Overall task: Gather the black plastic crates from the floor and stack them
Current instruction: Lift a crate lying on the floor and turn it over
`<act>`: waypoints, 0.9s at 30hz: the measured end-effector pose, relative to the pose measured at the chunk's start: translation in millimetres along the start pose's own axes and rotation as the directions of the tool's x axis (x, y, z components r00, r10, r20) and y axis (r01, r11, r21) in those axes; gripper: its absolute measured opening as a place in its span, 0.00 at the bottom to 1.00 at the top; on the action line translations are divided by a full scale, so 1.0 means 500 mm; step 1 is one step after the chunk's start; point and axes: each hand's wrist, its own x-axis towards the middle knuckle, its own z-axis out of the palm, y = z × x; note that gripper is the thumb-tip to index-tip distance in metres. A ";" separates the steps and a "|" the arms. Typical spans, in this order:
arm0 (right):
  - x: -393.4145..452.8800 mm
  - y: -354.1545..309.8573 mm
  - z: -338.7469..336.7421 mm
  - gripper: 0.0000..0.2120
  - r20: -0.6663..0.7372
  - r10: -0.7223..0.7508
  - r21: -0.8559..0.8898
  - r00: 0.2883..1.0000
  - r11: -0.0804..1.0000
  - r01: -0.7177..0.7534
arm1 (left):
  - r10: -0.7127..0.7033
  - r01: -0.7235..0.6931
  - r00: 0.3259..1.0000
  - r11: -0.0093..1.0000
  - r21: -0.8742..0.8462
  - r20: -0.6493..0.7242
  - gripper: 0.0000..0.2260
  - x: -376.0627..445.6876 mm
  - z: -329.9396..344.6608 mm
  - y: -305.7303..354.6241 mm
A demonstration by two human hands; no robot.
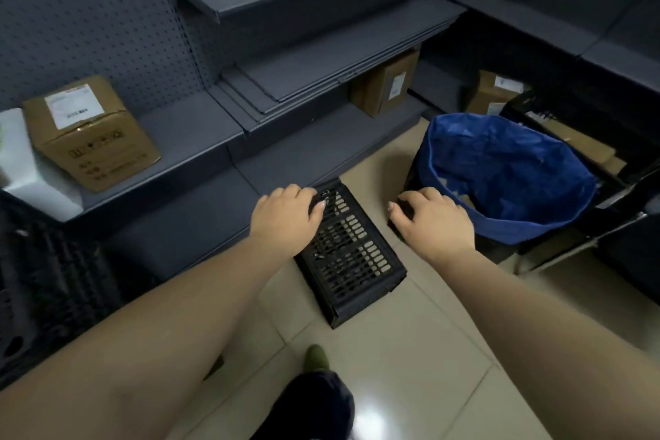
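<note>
Head view, the only one you have: the black slotted plastic crate (348, 255) lies on the pale tiled floor (410, 350) directly under and between your two hands, tipped on its side so a perforated wall faces up. Its long axis runs away from you and slightly leftward, from the near corner by your foot up toward the base of the grey metal shelving (200, 154). Your left hand (287, 212) sits at the crate's far left corner, fingers curled over the top edge and apparently gripping it. Your right hand (426, 216) is off to the crate's right, with bare floor between them; its fingers curl down over a dark edge just in front of the blue plastic bin liner (507, 171). What that edge belongs to you cannot tell from here; it may be a second black crate holding the liner, and the hand appears to grip it.

So the left hand is the one already on the lying crate, and the lift turns on that far corner: pulling up from there will likely swing the near end along the floor. Further dark crates (43, 296) stand to the left of your left arm, probably the stack.
</note>
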 end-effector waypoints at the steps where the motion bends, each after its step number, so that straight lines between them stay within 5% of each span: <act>1: 0.027 0.011 -0.001 0.24 0.009 0.000 0.001 1.000 1.000 0.000 | -0.005 0.005 1.000 1.000 -0.003 0.011 0.20 0.025 0.003 0.007; 8: 0.190 0.086 0.000 0.25 0.065 -0.040 -0.058 0.997 0.997 0.044 | -0.052 0.048 0.996 0.998 0.052 0.077 0.19 0.154 0.025 0.031; 12: 0.293 0.112 0.020 0.25 0.123 -0.128 -0.070 0.984 0.988 0.138 | -0.205 0.202 0.975 0.978 0.044 0.089 0.20 0.206 0.044 0.032; 20: 0.494 0.133 0.032 0.26 0.261 -0.427 -0.027 0.866 0.893 0.448 | -0.554 0.555 0.830 0.832 0.018 0.066 0.21 0.272 0.065 0.115; 27: 0.570 0.167 0.047 0.26 0.324 -0.539 0.014 0.778 0.825 0.565 | -0.645 0.646 0.762 0.763 0.002 0.066 0.21 0.319 0.097 0.209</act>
